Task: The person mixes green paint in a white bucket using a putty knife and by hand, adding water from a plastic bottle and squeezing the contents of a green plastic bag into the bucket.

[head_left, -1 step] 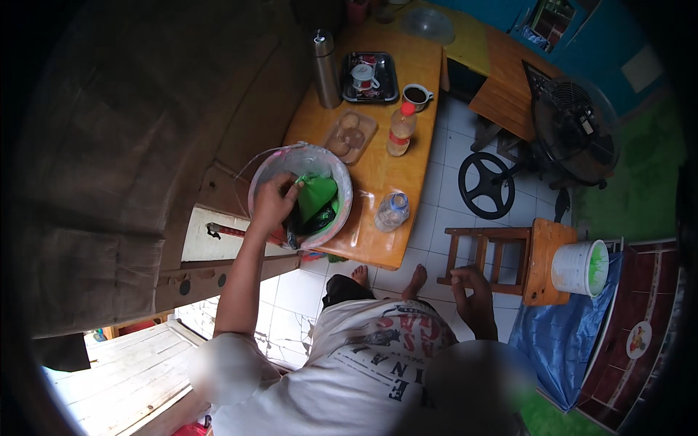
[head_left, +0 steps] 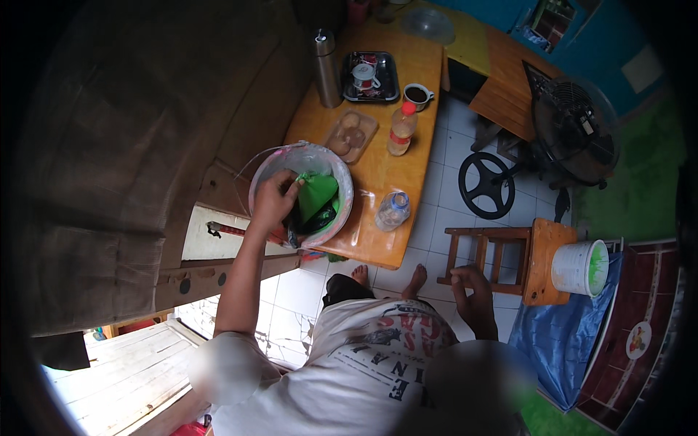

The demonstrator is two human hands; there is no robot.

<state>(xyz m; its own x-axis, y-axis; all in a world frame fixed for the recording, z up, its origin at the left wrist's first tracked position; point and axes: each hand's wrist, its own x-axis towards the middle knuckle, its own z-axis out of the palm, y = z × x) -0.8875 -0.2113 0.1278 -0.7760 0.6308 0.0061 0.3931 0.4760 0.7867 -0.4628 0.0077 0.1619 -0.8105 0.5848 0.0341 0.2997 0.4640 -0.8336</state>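
Observation:
My left hand (head_left: 276, 196) reaches into a paint-smeared bucket (head_left: 336, 225) at the table's near left corner, its thumb and finger pinched on a green plastic bag (head_left: 318, 190). A dark, glossy plastic item (head_left: 322, 218) lies under the bag inside the bucket. My right hand (head_left: 469, 291) hangs over the floor, right of my feet, with loosely bent fingers apart and nothing in them. On the wooden table (head_left: 372, 254), a plastic jar (head_left: 392, 212) stands just right of the bucket, with a container of round items (head_left: 349, 134) behind it.
A steel flask (head_left: 327, 69), black tray (head_left: 368, 94), dark drink cup (head_left: 416, 95) and red-capped bottle (head_left: 400, 131) stand farther back. At right are a fan (head_left: 574, 131), a wooden stool (head_left: 542, 294) bearing a white bucket (head_left: 571, 269), and a blue tarp (head_left: 552, 349).

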